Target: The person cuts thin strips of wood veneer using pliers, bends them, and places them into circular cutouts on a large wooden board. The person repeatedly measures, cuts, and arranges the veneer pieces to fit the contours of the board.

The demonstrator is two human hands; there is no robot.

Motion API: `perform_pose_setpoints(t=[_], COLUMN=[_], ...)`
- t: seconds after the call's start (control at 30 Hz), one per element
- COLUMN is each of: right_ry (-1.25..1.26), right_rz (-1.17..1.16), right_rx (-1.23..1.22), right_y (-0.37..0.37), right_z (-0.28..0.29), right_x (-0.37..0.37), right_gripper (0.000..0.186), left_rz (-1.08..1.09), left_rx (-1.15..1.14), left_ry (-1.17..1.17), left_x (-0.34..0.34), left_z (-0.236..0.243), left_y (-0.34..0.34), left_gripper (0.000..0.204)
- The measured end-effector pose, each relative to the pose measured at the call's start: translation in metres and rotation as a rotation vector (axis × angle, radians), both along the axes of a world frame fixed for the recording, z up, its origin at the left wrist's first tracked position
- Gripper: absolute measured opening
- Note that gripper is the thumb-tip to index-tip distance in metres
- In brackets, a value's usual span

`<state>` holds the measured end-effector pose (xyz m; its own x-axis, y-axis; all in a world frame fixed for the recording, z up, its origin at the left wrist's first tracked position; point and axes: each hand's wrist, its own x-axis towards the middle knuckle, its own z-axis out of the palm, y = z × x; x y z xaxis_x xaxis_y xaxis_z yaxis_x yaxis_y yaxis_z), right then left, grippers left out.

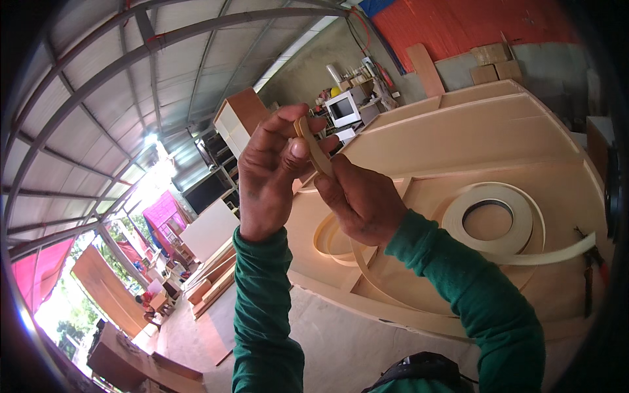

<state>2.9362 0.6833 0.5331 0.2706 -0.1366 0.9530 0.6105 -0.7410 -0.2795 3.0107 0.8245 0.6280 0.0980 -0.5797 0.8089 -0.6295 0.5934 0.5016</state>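
Raised in front of me is the end of a pale wood-coloured edge banding strip. My left hand pinches it near the tip between thumb and fingers, the other fingers spread behind it. Just lower and to the right, my right hand is closed around the same strip. Below my right hand the band trails down in a curve onto the large wooden panel frame. A loose coil of banding lies there, partly hidden by my right hand. To the right sits a thick roll of banding with a dark inner ring.
A hand tool with red and black handles lies at the frame's right edge, near a free banding end. Stacked boards and a brown wooden cabinet piece stand left. Cartons and a white appliance are behind.
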Motion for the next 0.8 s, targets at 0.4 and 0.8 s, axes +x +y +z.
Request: perform_pose_setpoints(t=[0.4, 0.8], right_ry=[0.172, -0.101], right_rz=[0.396, 0.276], right_rx=[0.218, 0.124], right_y=[-0.004, 0.001], right_z=[-0.008, -0.008], right_x=[0.007, 0.018], right_gripper=[0.049, 0.038], left_rz=[0.073, 0.057], left_rx=[-0.027, 0.006], left_ry=[-0.041, -0.083], left_x=[-0.001, -0.014], left_z=[-0.003, 0.0], left_y=[-0.018, -0.01], left_gripper=[0.043, 0.044])
